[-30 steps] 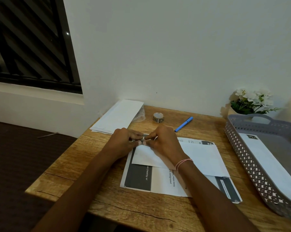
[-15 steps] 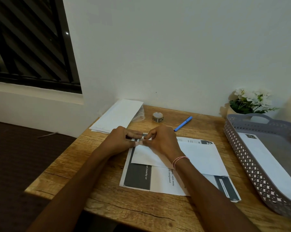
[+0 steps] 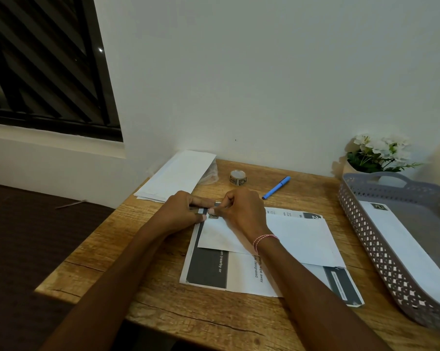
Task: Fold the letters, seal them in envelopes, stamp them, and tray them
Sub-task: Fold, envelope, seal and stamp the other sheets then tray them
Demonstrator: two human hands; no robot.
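Currently on the wooden table [image 3: 107,252], with every place given from the white envelope [image 3: 297,239]:

- White envelope: lies flat at mid-table, on top of a printed sheet [image 3: 244,277] whose dark panels show past its near and far edges.
- Stamp [image 3: 213,216]: small and dark, at the envelope's far-left corner, partly covered by fingertips.
- Right hand [image 3: 241,214]: over the envelope's left part. The fingers are curled and the thumb tip bears down on the stamp, with the forefinger bent over it. A pink-and-white thread bracelet [image 3: 264,239] is on the wrist.
- Left hand [image 3: 186,211]: just left of the envelope. The fingers are curled, and the thumb and forefinger close on the envelope's far-left corner beside the stamp. How firm the grip is cannot be told.
- Stack of blank envelopes [image 3: 175,176]: beyond the envelope to the left, overhanging the table's far-left edge.
- Small patterned roll [image 3: 237,177]: beyond the envelope, just behind the hands.
- Blue pen [image 3: 276,187]: beyond the envelope, to the right of the roll, lying at a slant.
- Grey perforated tray [image 3: 380,249]: right of the envelope and apart from it. It holds one stamped envelope [image 3: 411,249] lying flat.
- Potted white flowers [image 3: 380,153]: beyond the envelope to the far right, behind the tray and against the wall.
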